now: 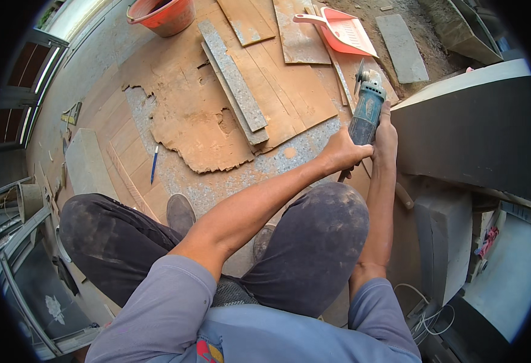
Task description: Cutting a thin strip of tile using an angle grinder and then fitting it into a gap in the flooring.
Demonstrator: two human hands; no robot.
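From the head view, I see the person low to the floor, knees bent, with an angle grinder [369, 110] held out above and beyond the right knee. The left hand [342, 151] has its fingers wrapped round the dark lower body; the right hand [386, 138] lies along the other side, thumb up against the blue casing, its fingers gripping mostly out of sight behind the tool. The disc [360, 74] is at the far end, facing left.

Just past it lies a red-and-white dustpan [355, 37], with narrow wooden strips [340, 77] running below it, so that side is crowded. A grey slab [402, 48] rests on the dirt farther right. Hard by the right forearm, a big dark panel [465, 130] with a pale top edge closes off the right, and a white cable [426, 325] loops low down there.

Ahead and left, a ragged, broken brown board [187, 127] covers much of the speckled floor [299, 145], carrying two stacked speckled stone strips [232, 75]. A blue pen [155, 164] lies near the left shoe [181, 213], a pale slab [89, 166] left of that, and a red bucket [167, 19] stands at the far edge.
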